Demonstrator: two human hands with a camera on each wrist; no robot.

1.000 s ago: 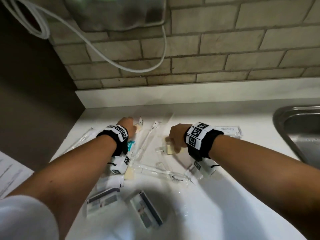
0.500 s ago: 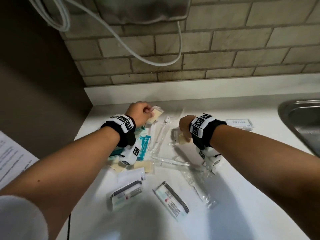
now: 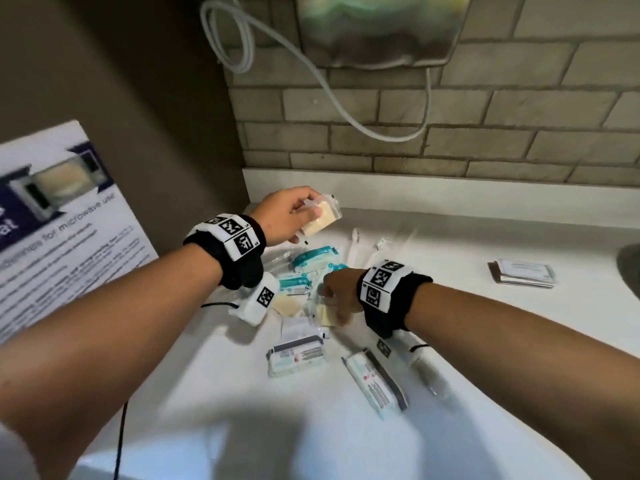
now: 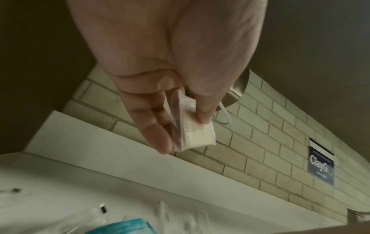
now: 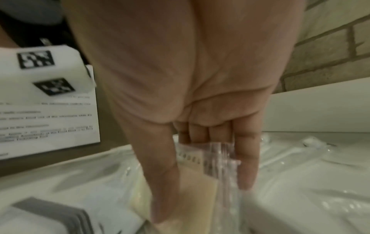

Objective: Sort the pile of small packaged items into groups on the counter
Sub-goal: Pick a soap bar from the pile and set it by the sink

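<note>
— What are the hands doing over the desk (image 3: pixel 485 244)?

— They work apart. The left hand (image 3: pixel 282 216), raised near the back ledge, pinches a cream pad in a clear packet (image 3: pixel 320 220) between thumb and fingers; the left wrist view shows that packet (image 4: pixel 192 131) clear of the desk. The right hand (image 3: pixel 337 294) is down in the pile (image 3: pixel 304 292), thumb and fingers closing on another cream packet (image 5: pixel 200 175).

— Where does the rest lie?

— Directly under and between the wrists: teal packs (image 3: pixel 313 258) just behind the right hand, a cream packet (image 3: pixel 285 303) to its left, two white labelled packs (image 3: pixel 298 355) nearer the person. A small stack of cards (image 3: pixel 523 275) sits well apart to the right, towards the sink.

— Which relation decides the coming move?

— Likely the two cream packets: the lifted one lies behind and left of the one on the desk, its long side slanting towards the wall. The right hand is nearer the pile, the left nearer the bare back corner, so a cream group there seems plausible.

— What can't be read?

— The clear wrappers (image 3: pixel 356 240) behind the pile blur into the white surface. Pack labels are illegible, the right fingertips are hidden in the head view, and the sink is cut off at the edge.
</note>
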